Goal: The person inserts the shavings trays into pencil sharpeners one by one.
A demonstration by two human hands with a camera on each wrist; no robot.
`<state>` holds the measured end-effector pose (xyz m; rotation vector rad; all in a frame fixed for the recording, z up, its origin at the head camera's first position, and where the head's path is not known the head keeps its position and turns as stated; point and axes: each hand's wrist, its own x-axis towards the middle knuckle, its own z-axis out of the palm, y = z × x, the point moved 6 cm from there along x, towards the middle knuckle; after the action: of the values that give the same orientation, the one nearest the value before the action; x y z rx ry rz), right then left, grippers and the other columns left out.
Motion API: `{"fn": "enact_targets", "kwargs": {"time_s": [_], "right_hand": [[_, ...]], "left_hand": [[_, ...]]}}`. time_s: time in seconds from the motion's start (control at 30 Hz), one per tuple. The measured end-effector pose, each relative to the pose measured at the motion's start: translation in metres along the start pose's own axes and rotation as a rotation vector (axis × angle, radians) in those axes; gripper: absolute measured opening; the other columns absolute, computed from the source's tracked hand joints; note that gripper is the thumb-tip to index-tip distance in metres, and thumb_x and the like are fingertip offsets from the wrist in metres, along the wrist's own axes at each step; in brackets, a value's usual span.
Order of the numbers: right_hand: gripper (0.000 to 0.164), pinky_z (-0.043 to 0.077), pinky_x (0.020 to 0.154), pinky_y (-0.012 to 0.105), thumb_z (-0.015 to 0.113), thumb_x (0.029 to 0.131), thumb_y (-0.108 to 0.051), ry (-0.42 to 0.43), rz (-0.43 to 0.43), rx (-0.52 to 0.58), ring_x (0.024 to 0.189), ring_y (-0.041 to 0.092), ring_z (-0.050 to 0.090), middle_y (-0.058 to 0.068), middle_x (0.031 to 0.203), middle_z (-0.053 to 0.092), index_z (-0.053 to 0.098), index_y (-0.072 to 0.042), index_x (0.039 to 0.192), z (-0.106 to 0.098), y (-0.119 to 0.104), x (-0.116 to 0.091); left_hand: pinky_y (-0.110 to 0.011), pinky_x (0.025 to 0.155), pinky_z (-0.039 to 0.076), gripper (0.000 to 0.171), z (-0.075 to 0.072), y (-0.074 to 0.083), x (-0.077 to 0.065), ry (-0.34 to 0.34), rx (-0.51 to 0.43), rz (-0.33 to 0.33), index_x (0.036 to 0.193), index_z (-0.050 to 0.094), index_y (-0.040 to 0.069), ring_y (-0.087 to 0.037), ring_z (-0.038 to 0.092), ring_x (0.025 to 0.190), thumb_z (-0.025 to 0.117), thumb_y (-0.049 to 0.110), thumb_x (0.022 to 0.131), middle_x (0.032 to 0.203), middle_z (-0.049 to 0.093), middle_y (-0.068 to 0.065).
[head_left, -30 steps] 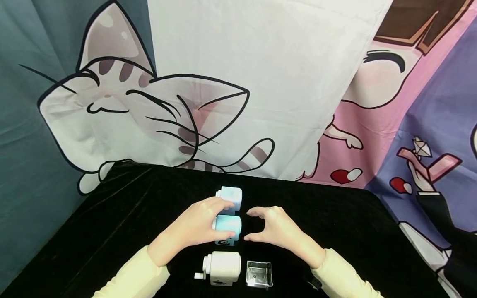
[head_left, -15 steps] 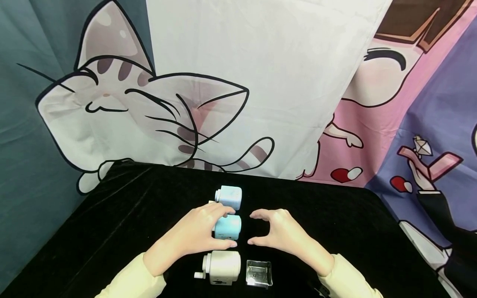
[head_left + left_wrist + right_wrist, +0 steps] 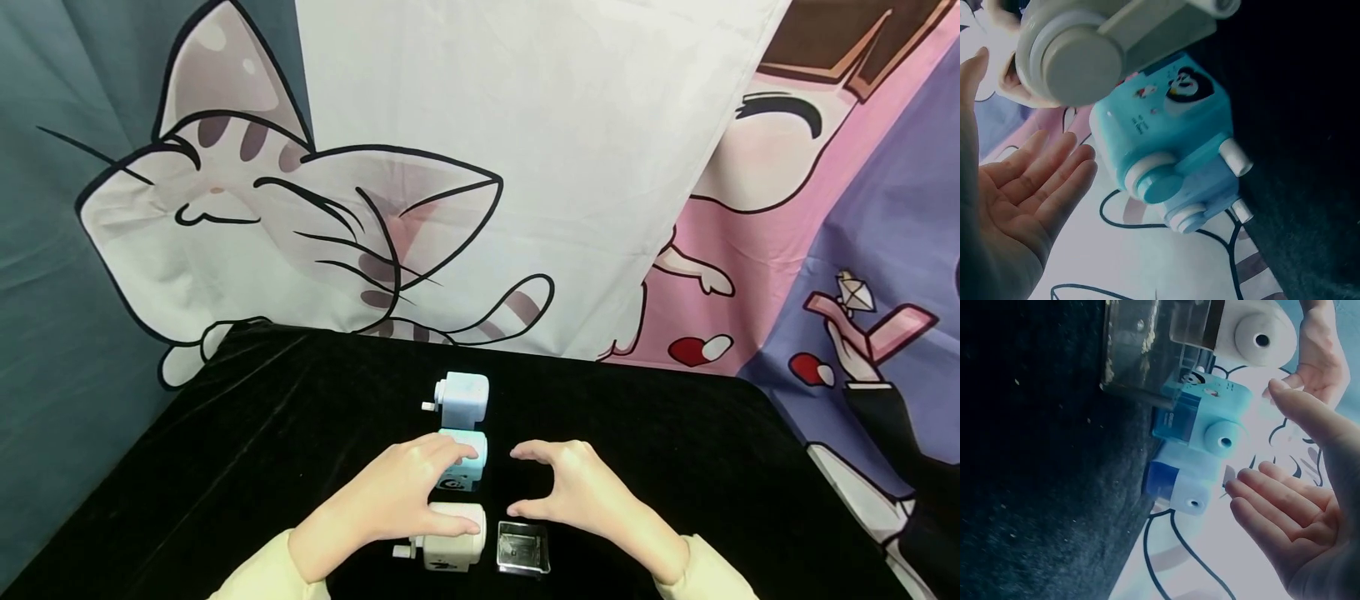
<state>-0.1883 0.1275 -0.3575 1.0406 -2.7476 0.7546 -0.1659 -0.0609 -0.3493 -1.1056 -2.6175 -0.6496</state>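
Note:
Three crank pencil sharpeners stand in a row on the black cloth: a white one (image 3: 457, 552) nearest, a turquoise one (image 3: 462, 477) with a panda picture, and a light blue one (image 3: 465, 396) farthest. My left hand (image 3: 397, 492) hovers with spread fingers, its fingertips overlapping the turquoise sharpener and its thumb the white one in the head view. Facing it, my right hand (image 3: 585, 487) is held apart, thumb and fingers parted around nothing. Just right of the white sharpener sits a clear plastic drawer (image 3: 522, 546), with crumbs of shavings visible in the right wrist view.
Black velvety cloth (image 3: 300, 450) covers the table. Behind it hangs a curtain (image 3: 585, 167) printed with a cartoon cat and figures. Crank handles (image 3: 1235, 156) stick out on the left side of the sharpeners.
Both hands have drawn back toward the near side, from around the turquoise and light blue sharpeners to above the turquoise and white ones. The right hand has also shifted slightly right. The sharpeners stay put.

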Motion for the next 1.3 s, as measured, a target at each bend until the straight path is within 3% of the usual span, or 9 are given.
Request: {"fn": "enact_targets", "kwargs": {"time_s": [0.3,0.7,1.3], "right_hand": [[0.056,0.056,0.083,0.033,0.083,0.070,-0.043,-0.062,0.051,0.034,0.098,0.016,0.068,-0.004,0.109,0.071,0.068,-0.010,0.112,0.006,0.005,-0.011],[0.059,0.056,0.081,0.034,0.080,0.070,-0.052,-0.139,0.078,0.055,0.097,0.014,0.068,-0.001,0.108,0.072,0.068,-0.011,0.110,0.019,0.013,-0.031],[0.059,0.056,0.078,0.033,0.079,0.069,-0.055,-0.196,0.146,0.064,0.095,0.010,0.066,-0.003,0.108,0.071,0.068,-0.015,0.111,0.030,0.020,-0.046]], "left_hand": [[-0.025,0.080,0.053,0.063,0.011,0.001,-0.009,0.009,0.004,0.029,0.114,0.061,0.014,-0.005,0.061,0.091,0.074,0.059,0.072,0.102,0.066,0.005],[-0.029,0.078,0.053,0.065,0.028,0.001,-0.015,-0.122,0.035,-0.037,0.114,0.062,0.017,-0.009,0.060,0.094,0.066,0.068,0.074,0.108,0.065,0.005],[-0.025,0.079,0.052,0.061,0.036,0.001,-0.020,-0.144,-0.012,-0.054,0.113,0.061,0.019,-0.006,0.060,0.094,0.070,0.064,0.073,0.108,0.066,0.007]]}}
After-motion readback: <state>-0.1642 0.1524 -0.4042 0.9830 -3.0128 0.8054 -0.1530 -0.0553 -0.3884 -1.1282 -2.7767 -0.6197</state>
